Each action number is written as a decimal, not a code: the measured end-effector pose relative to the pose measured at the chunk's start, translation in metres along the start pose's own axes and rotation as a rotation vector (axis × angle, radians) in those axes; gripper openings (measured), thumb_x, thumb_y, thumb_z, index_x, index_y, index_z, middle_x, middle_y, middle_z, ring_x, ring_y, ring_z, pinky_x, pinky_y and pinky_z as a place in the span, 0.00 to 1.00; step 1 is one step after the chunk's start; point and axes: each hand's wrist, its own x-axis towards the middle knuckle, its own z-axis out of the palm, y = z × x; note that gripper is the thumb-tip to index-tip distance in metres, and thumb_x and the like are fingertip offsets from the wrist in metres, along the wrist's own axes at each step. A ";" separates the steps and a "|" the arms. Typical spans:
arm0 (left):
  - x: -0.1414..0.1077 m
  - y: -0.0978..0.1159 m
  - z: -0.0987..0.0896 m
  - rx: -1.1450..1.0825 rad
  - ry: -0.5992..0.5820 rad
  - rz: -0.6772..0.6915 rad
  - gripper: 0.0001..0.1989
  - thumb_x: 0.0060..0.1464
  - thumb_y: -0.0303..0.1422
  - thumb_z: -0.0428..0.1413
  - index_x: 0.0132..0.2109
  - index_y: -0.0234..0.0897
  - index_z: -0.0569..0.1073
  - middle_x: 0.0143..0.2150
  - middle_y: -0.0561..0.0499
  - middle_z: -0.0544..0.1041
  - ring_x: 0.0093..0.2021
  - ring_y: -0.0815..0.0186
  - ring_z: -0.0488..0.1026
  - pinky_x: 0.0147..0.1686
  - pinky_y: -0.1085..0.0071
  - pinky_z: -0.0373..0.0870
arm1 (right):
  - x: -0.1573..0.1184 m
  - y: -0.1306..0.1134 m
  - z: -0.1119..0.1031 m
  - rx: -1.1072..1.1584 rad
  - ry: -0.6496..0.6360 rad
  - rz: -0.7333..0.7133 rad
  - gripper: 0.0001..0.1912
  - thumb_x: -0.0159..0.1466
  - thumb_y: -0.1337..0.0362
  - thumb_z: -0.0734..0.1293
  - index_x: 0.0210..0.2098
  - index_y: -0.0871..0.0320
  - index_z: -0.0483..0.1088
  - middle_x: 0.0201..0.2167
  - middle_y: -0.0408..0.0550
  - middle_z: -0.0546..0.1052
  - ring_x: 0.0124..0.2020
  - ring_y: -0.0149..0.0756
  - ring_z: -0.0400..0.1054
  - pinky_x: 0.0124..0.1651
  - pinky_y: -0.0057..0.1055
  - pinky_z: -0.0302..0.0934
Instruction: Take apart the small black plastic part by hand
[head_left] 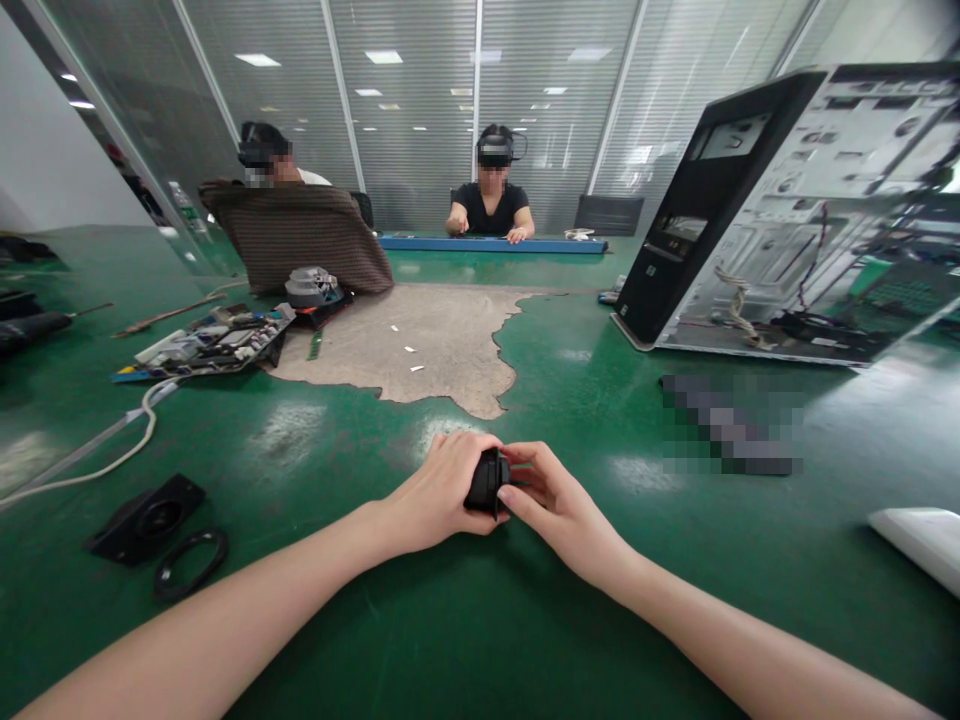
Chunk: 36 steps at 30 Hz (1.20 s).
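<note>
Between my two hands is a small black plastic part, just above the green table. My left hand wraps round its left side, thumb below and fingers over the top. From the right, my right hand pinches the part's rim between thumb and fingers. The fingers hide much of it, so I cannot tell its exact kind. To the left on the table lie a black square housing with a round opening and a black ring, both apart from my hands.
An opened computer case stands at the right. Circuit boards and a cable lie left. A worn bare patch marks the table's middle. A blurred dark object and a white object are right. Two people sit opposite.
</note>
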 end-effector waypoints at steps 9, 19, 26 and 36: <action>-0.001 0.000 -0.002 0.016 -0.005 0.003 0.27 0.42 0.33 0.58 0.48 0.38 0.55 0.42 0.48 0.65 0.41 0.60 0.64 0.40 0.64 0.58 | -0.002 0.001 0.002 -0.027 0.010 -0.101 0.08 0.59 0.68 0.63 0.38 0.54 0.61 0.38 0.43 0.64 0.40 0.31 0.66 0.44 0.33 0.65; 0.000 0.000 -0.001 -0.008 -0.009 -0.008 0.29 0.42 0.32 0.59 0.49 0.38 0.54 0.42 0.49 0.65 0.42 0.60 0.63 0.41 0.64 0.57 | -0.002 0.000 -0.001 -0.041 -0.004 -0.007 0.13 0.59 0.69 0.62 0.43 0.55 0.59 0.39 0.46 0.67 0.42 0.35 0.66 0.44 0.36 0.65; 0.000 0.000 -0.003 0.005 -0.026 -0.014 0.29 0.41 0.31 0.59 0.49 0.38 0.54 0.42 0.48 0.64 0.41 0.60 0.63 0.41 0.64 0.57 | -0.002 0.002 -0.002 -0.058 -0.025 -0.097 0.13 0.58 0.70 0.64 0.42 0.53 0.61 0.40 0.43 0.66 0.44 0.33 0.64 0.48 0.34 0.63; 0.001 -0.001 0.000 -0.032 0.004 -0.035 0.28 0.42 0.33 0.58 0.50 0.39 0.55 0.41 0.49 0.65 0.41 0.60 0.63 0.41 0.64 0.57 | 0.000 -0.001 -0.001 -0.010 0.024 0.032 0.14 0.58 0.67 0.63 0.44 0.55 0.59 0.42 0.47 0.68 0.44 0.36 0.65 0.45 0.36 0.65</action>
